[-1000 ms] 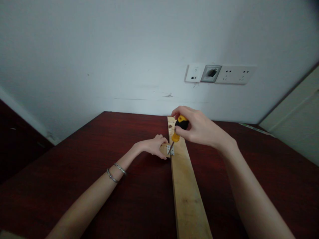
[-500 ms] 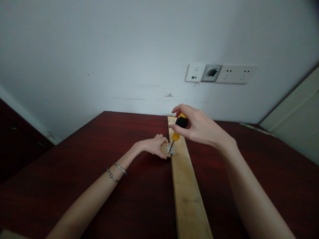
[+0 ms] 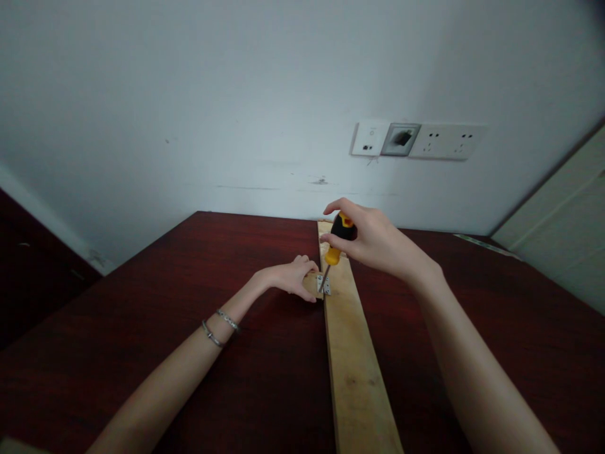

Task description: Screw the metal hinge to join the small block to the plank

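Note:
My right hand [image 3: 366, 238] grips a yellow and black screwdriver [image 3: 333, 256], its shaft slanting down to the left. The tip meets a small silver hinge [image 3: 326, 285]; the screw under it is too small to make out. That hinge spans the left edge of a long wooden board [image 3: 352, 340] and a small wooden block [image 3: 311, 285]. Around the block, the thumb and fingers of my left hand [image 3: 293, 277] are closed, pressing it against the board's side. Two silver bracelets circle my left wrist.
Beneath the board lies a dark red wooden tabletop [image 3: 246, 353], its far edge at a pale wall [image 3: 236, 113]. A row of socket plates [image 3: 447, 141] is set in the wall. A thin pale strip [image 3: 486, 244] lies at the back right, near a light panel [image 3: 562, 208].
My right hand has shifted slightly left and turned a little with the screwdriver. My left hand, the block and the board stay where they were.

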Motion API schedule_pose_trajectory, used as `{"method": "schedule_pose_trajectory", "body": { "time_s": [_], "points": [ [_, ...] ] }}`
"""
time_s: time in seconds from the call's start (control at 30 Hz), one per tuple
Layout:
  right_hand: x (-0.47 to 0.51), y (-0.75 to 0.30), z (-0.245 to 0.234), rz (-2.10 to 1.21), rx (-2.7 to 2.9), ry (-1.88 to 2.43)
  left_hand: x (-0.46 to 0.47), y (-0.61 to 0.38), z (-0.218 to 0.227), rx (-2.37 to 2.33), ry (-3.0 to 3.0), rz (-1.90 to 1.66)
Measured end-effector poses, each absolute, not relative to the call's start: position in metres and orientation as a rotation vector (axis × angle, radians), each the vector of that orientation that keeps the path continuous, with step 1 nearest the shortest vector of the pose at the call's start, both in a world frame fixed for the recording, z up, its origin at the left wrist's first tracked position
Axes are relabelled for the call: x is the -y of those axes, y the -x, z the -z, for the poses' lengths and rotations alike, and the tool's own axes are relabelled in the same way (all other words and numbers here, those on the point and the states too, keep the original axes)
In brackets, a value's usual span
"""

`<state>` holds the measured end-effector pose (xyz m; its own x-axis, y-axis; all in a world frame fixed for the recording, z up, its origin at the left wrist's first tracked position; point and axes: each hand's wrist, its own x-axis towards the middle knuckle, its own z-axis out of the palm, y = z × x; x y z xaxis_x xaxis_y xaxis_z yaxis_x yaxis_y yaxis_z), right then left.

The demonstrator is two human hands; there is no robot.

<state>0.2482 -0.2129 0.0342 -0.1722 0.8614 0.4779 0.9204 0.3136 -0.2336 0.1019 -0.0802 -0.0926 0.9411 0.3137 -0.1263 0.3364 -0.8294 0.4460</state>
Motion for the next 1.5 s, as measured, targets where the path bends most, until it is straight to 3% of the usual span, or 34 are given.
{"method": "schedule_pose_trajectory", "body": {
  "time_s": [0.8, 1.5],
  "points": [
    [0.210, -0.264, -0.033, 0.300, 1.814, 1.532, 0.078, -0.097, 0.098, -0.478, -2.604, 0.117],
    [0.181, -0.290, -0.008, 0.161, 1.757, 1.366, 0.077, -0.097, 0.098, -0.474, -2.672, 0.207]
  ]
}}
